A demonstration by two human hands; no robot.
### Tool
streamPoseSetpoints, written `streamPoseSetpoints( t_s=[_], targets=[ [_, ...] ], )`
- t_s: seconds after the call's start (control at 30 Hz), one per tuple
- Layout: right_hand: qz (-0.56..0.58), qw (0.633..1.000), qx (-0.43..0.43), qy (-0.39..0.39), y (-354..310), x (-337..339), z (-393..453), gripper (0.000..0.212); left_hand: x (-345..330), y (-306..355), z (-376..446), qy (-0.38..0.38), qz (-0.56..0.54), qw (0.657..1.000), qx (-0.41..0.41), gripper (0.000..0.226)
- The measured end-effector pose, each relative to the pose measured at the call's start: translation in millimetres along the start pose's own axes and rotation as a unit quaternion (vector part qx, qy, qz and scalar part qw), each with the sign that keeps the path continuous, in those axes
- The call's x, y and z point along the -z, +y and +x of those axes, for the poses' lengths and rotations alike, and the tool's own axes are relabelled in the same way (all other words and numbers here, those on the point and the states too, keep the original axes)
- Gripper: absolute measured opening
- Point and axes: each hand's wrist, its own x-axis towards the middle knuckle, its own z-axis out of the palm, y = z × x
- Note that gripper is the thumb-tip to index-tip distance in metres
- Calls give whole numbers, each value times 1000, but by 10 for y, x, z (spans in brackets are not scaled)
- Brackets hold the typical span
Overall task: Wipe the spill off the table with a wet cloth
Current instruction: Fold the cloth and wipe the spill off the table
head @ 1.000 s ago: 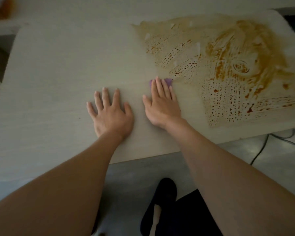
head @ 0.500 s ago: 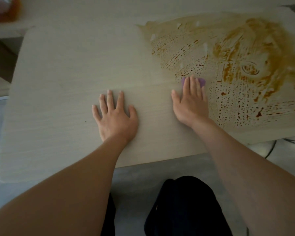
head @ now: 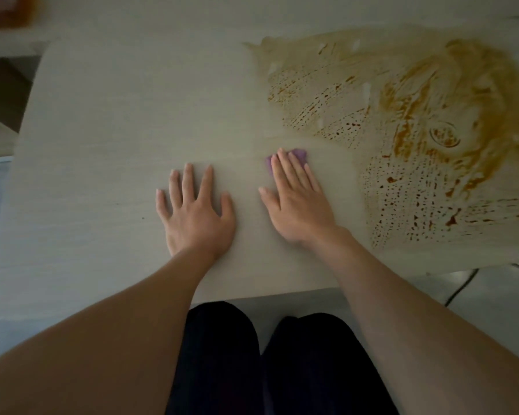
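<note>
A: Where does the purple cloth [head: 297, 155] lie?

B: It lies flat on the pale wooden table [head: 102, 130], under the fingers of the right hand [head: 297, 202]. Only its far edge and a sliver at the left peep out past the fingertips.

A: Does the hand clutch it?

B: No, the right hand is spread flat, palm down, pressing the cloth to the tabletop rather than closing around it.

A: And the other hand?

B: The left hand [head: 195, 214] rests flat on bare table just left of the right one, fingers splayed, holding nothing.

A: The spill?

B: The brown spill [head: 432, 115] covers the far right part of the table, streaked and beaded into dots. Its nearest edge lies right of the cloth, apart from it, with a smooth strip of table between them.
</note>
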Motion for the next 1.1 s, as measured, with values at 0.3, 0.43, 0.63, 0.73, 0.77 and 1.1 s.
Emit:
streamPoseSetpoints(
  t_s=[0.3, 0.43, 0.63, 0.73, 0.77, 1.1],
  targets=[
    [2, 987, -160, 20, 398, 137, 408, 77, -11, -3, 9, 9, -2, 1000, -8, 70],
    [8, 987, -161, 10, 299, 148, 484, 77, -9, 4, 11, 1, 5, 1000, -14, 69],
    [8, 998, -69, -1, -113, 97, 598, 71, 5, 5, 9, 1, 1, 1000, -19, 68],
    [4, 999, -42, -10, -113, 112, 578, 70, 13, 5, 8, 2, -2, 1000, -18, 68],
    [1, 999, -40, -15, -107, 120, 566, 70, 10, 7, 12, 3, -5, 1000, -18, 68],
    [-8, 999, -37, -2, -80, -5, -41, 74, -19, -5, 35, 8, -4, 1000, -16, 71]
  ],
)
